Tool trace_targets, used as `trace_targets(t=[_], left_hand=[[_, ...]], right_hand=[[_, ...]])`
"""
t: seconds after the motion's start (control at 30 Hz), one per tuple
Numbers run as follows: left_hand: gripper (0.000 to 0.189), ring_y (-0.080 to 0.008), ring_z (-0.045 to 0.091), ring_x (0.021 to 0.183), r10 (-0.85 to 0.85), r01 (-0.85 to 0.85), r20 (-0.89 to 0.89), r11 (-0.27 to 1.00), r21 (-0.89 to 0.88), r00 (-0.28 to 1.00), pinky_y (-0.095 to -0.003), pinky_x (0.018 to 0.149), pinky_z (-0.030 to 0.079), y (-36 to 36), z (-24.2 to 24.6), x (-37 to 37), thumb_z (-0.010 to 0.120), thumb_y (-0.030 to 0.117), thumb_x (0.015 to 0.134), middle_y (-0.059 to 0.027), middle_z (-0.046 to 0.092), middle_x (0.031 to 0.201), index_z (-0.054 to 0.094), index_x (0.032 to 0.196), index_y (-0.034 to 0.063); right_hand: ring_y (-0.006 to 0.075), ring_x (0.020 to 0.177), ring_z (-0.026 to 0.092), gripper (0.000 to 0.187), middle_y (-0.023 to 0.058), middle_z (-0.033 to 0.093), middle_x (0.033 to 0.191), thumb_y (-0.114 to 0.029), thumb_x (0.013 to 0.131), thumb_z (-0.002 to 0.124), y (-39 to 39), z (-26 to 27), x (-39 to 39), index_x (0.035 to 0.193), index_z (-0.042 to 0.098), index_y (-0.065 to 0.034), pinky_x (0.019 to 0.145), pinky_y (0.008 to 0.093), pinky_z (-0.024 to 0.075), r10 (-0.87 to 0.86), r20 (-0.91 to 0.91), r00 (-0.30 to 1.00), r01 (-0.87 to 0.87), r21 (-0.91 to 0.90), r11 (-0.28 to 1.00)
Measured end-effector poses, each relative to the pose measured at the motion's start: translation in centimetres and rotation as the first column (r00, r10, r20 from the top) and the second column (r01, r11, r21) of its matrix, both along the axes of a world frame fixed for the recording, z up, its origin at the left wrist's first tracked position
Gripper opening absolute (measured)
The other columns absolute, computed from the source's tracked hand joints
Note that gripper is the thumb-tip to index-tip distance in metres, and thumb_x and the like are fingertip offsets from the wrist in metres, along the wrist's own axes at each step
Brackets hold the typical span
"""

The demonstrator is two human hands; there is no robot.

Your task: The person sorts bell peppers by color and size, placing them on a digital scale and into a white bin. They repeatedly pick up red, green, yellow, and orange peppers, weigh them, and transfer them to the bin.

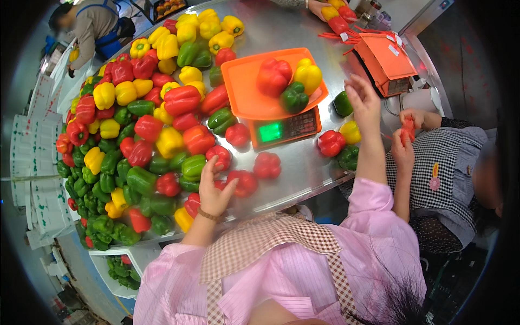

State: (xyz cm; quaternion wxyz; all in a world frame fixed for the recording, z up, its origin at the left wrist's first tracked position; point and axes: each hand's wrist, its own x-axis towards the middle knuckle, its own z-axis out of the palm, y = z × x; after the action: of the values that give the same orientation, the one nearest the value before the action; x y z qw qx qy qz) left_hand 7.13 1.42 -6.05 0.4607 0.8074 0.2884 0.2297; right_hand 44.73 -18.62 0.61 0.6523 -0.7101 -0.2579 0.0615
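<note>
My left hand (216, 189), a bracelet at its wrist, is spread over the near edge of the pepper pile, by a red bell pepper (242, 183); nothing is in its grasp. My right hand (364, 101) is raised with fingers apart, holding nothing, beside a dark green bell pepper (343, 103). Between the hands stands a digital scale (284, 128) with a lit green display. Its orange tray (243, 87) bears a red bell pepper (274, 77), a yellow one (308, 76) and a green one (294, 97). Below my right hand lie another red pepper (331, 143), a yellow one and a green one.
Mixed bell peppers heap over the left of the metal table (300, 189). An orange device (386, 61) and red net bags stand at the back right. A co-worker's hands (406, 138) hold red netting at right; another's hand (317, 9) holds bagged peppers. A white foam box (103, 260) sits below left.
</note>
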Motion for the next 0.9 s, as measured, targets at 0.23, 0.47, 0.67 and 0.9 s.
trace_targets(t=[0.23,0.47,0.67,0.9], left_hand=[[0.097,-0.026,0.059,0.116,-0.008,0.009,0.04,0.999,-0.032,0.999,-0.0358,0.092,0.052,1.0,0.1,2.5,0.087,0.012,0.069,-0.0153,0.044,0.145,0.034,0.15,0.0052],[0.123,-0.0391,0.031,0.144,-0.099,0.099,-0.009,0.995,0.008,0.995,-0.0469,0.112,0.039,1.4,1.4,6.6,0.093,0.025,0.063,-0.0234,0.017,0.16,0.015,0.155,0.0042],[0.134,-0.0466,0.019,0.147,-0.195,0.153,0.13,0.949,0.276,0.972,-0.0512,0.118,0.027,1.6,2.3,14.8,0.096,0.032,0.055,-0.0308,0.01,0.159,0.012,0.156,0.0054],[0.137,-0.0495,0.02,0.146,-0.177,0.16,0.017,0.924,0.348,0.984,-0.0542,0.116,0.027,0.9,2.6,21.6,0.097,0.031,0.051,-0.0325,0.006,0.159,0.013,0.157,0.01]], right_hand=[[0.0225,0.119,0.06,0.06,0.0134,0.061,0.129,-0.027,0.087,0.076,4.9,4.0,4.5,0.137,0.053,-0.004,0.1,0.0377,0.0482,0.412,0.312,0.856,-0.125,-0.648,0.751],[0.0273,0.124,0.056,0.073,0.0174,0.055,0.136,-0.034,0.086,0.077,6.2,0.9,7.0,0.147,0.044,-0.0097,0.102,0.041,0.0476,0.464,-0.066,0.884,-0.42,-0.549,0.723],[0.03,0.126,0.055,0.086,0.0167,0.053,0.14,-0.027,0.081,0.08,6.3,1.5,8.0,0.153,0.035,-0.0147,0.102,0.0441,0.0467,0.508,-0.135,0.851,-0.483,-0.584,0.653],[0.0398,0.118,0.058,0.085,0.0204,0.057,0.133,-0.021,0.07,0.082,9.0,0.6,7.3,0.145,0.043,-0.0111,0.1,0.0415,0.0482,0.676,0.226,0.701,-0.309,-0.759,0.573]])
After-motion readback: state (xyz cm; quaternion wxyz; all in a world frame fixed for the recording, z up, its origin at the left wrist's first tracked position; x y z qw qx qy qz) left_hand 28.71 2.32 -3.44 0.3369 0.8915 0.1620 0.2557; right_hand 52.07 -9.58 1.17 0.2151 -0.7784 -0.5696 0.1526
